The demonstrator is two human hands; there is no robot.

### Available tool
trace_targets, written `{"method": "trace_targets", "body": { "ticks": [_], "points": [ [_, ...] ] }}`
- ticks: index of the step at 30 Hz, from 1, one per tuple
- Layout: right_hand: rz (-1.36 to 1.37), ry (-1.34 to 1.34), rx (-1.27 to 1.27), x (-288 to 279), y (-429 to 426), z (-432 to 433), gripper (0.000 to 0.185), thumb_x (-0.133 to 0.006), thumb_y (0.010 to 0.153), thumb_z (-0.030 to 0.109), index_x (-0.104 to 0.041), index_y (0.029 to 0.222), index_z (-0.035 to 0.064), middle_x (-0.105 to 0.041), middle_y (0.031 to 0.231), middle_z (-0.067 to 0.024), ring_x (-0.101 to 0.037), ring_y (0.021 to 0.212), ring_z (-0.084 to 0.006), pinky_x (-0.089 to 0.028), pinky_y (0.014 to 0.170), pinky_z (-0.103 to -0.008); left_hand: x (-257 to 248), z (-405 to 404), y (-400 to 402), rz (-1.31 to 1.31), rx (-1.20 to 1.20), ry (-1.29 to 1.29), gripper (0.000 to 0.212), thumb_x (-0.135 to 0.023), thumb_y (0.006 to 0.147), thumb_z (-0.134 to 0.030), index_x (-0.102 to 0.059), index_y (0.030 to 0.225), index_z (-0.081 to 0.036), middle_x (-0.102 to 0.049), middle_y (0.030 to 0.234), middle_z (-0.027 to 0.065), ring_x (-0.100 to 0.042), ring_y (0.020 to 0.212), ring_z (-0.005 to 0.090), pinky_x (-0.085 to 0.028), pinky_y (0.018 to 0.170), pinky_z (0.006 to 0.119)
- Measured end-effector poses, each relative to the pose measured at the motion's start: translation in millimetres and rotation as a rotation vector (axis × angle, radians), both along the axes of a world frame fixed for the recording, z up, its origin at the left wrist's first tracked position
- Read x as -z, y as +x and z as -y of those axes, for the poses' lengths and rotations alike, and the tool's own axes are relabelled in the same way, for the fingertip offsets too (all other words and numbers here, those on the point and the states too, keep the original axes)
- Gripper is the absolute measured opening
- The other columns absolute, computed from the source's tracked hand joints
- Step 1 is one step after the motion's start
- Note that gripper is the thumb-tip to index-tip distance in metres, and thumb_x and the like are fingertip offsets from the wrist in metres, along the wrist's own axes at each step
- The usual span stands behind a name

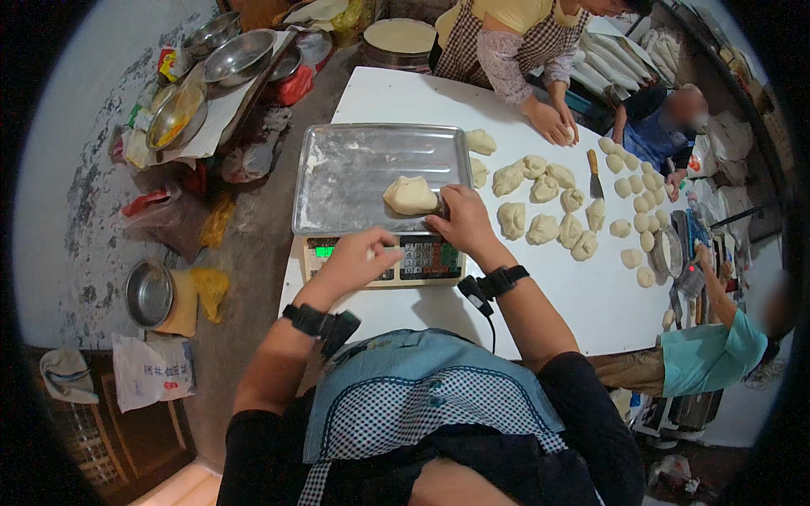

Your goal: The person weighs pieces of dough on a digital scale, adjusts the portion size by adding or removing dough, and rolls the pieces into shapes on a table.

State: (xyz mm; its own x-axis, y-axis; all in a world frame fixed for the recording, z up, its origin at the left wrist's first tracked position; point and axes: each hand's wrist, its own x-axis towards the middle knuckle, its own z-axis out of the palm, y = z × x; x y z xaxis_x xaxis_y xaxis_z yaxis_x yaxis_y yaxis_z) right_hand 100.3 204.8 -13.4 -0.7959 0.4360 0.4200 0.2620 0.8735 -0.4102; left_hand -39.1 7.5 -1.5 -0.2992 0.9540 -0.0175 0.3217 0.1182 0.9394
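Note:
A lump of dough (410, 196) rests on the metal pan (354, 164) of a digital scale, right of the pan's middle. My right hand (465, 218) is at the pan's right front edge, thumb and fingers spread beside the dough's right end. My left hand (357, 259) is blurred, held over the scale's front panel with fingers curled. A pale bit shows among those fingers; I cannot tell what it is. The hand partly covers the green display (324, 252). The keypad (430, 258) is visible between my hands.
Several dough lumps (543, 229) lie on the white table (525, 297) at right. Beyond them are a scraper (593, 174), round dough balls (640, 203) and a bowl (667, 253). One co-worker's hands (554, 123) press dough; two other people are at far right. Metal bowls (239, 57) stand at left.

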Motion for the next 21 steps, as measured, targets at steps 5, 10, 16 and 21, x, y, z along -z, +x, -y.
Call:
{"method": "trace_targets", "body": {
  "ticks": [5, 10, 16, 21],
  "points": [
    [0.059, -0.192, 0.010, 1.4, -18.6, -5.6, 0.028, -0.069, 0.074, 0.012, -0.060, 0.098, 0.0028, -0.063, 0.087, -0.0153, -0.061, 0.084, -0.0342, -0.049, 0.073, -0.0386, -24.0, -59.5, -3.5, -0.528, -0.082, -0.062, 0.050, -0.068, 0.078, -0.027, -0.053, 0.121, -0.006, -0.064, 0.083, 0.0164, -0.063, 0.075, 0.0328, -0.050, 0.067, 0.040],
    [-0.086, -0.839, 0.074, 14.7, -22.1, -8.6, 0.023, -0.067, 0.077, 0.012, -0.059, 0.096, 0.0014, -0.064, 0.090, -0.0142, -0.062, 0.082, -0.0254, -0.050, 0.071, -0.0329, -20.7, -85.6, -4.2, -0.641, -0.037, -0.152, 0.059, -0.066, 0.077, -0.022, -0.046, 0.132, -0.010, -0.065, 0.099, 0.0191, -0.062, 0.089, 0.0373, -0.050, 0.075, 0.046],
    [-0.171, -0.890, 0.162, 29.6, -30.2, 5.0, 0.034, -0.071, 0.077, 0.015, -0.061, 0.104, -0.0013, -0.065, 0.088, -0.0107, -0.062, 0.077, -0.0155, -0.050, 0.068, -0.0287, -19.2, -87.4, 2.3, -0.689, 0.001, -0.225, 0.064, -0.063, 0.075, -0.016, -0.043, 0.136, -0.012, -0.065, 0.092, 0.0181, -0.063, 0.084, 0.0360, -0.050, 0.071, 0.046],
    [-0.208, -0.930, 0.160, 30.5, -31.0, 1.8, 0.024, -0.068, 0.078, 0.014, -0.062, 0.095, -0.0018, -0.065, 0.081, -0.0078, -0.060, 0.073, -0.0133, -0.049, 0.065, -0.0277, -7.6, -92.7, 0.8, -0.801, 0.012, -0.180, 0.062, -0.061, 0.075, -0.010, -0.045, 0.135, -0.013, -0.065, 0.086, 0.0155, -0.063, 0.079, 0.0342, -0.050, 0.067, 0.045]
  ]
}}
